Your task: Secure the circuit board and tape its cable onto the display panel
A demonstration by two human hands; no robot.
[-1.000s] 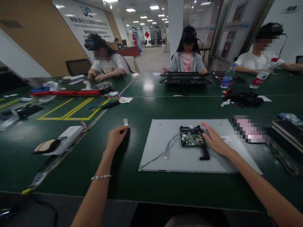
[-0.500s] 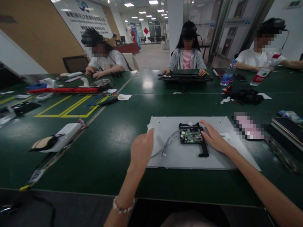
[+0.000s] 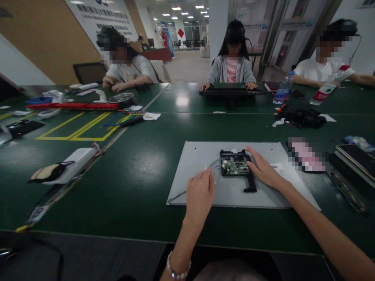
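The left hand (image 3: 200,193) curls its fingers down onto the grey cable (image 3: 216,166); a grip cannot be confirmed. The right hand (image 3: 263,170) lies open and flat, touching the circuit board (image 3: 235,166) on the grey panel (image 3: 205,152), near the table's (image 3: 140,168) front edge. Advisable: brace the board and handle the cable lightly.

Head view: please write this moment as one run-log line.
left hand: at thin grey cables | right hand: against green circuit board | under: flat grey metal panel
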